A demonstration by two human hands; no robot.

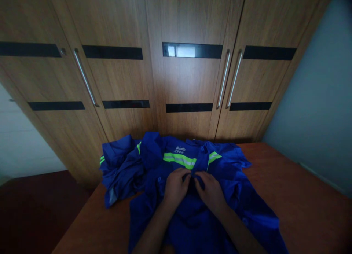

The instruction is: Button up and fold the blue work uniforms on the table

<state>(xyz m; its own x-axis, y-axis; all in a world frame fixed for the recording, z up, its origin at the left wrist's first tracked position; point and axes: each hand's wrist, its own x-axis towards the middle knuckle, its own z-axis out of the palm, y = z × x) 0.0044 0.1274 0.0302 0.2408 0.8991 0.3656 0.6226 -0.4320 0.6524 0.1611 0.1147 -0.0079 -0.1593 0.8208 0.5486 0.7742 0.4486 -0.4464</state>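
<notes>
A blue work jacket with lime and silver reflective stripes and a small white print on the chest lies spread out before me. My left hand pinches the cloth of its front near the middle, just below the stripe. Close beside it, my right hand grips the same front placket from the other side. The fingertips of both hands almost meet there. Whether a button sits between them is hidden. Pale buttons show elsewhere on the jacket.
The jacket lies on a reddish-brown wooden table. Another crumpled blue garment with lime stripes lies at the left, against the jacket. Behind the table stands a wooden wardrobe with metal handles. A pale wall borders the right side.
</notes>
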